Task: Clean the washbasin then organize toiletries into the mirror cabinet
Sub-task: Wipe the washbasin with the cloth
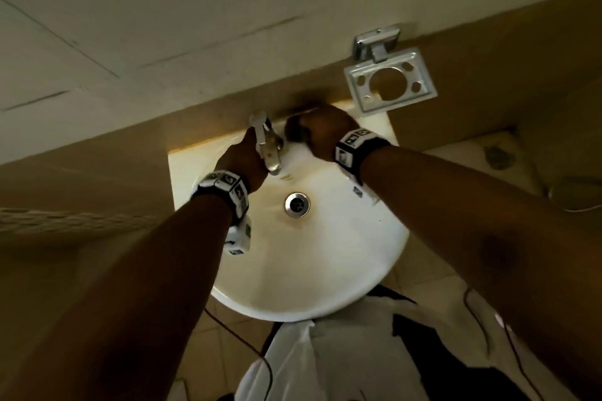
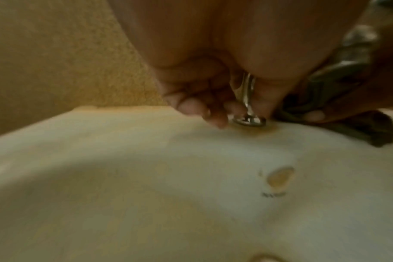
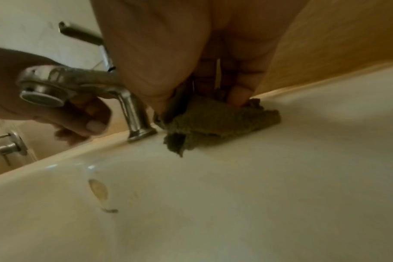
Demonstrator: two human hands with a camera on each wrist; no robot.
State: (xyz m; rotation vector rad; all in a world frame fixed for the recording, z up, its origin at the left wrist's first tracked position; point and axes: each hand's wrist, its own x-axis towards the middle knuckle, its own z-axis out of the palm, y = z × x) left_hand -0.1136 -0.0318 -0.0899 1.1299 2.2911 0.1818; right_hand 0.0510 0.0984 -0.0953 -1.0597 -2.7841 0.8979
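The white washbasin (image 1: pixel 342 270) has brownish stains around its drain (image 1: pixel 297 203). At the back rim my left hand (image 1: pixel 249 156) grips the chrome faucet (image 1: pixel 271 153). In the left wrist view its fingers (image 2: pixel 204 109) curl round the faucet stem (image 2: pixel 247 99). My right hand (image 1: pixel 325 137) holds a dark olive cloth (image 1: pixel 293 133) just right of the faucet. Seen from the right wrist, the right hand (image 3: pixel 236 95) presses the crumpled cloth (image 3: pixel 213 122) onto the rim beside the faucet base (image 3: pixel 139 134). The faucet spout (image 3: pixel 56 83) points toward the camera, with the left hand (image 3: pixel 79 122) under it.
An empty metal tumbler and toothbrush holder (image 1: pixel 391 81) juts from the wall above the basin's right corner. An overflow hole (image 3: pixel 98 192) sits in the bowl below the faucet. A door handle (image 3: pixel 9 147) shows far left. The wall runs right behind the rim.
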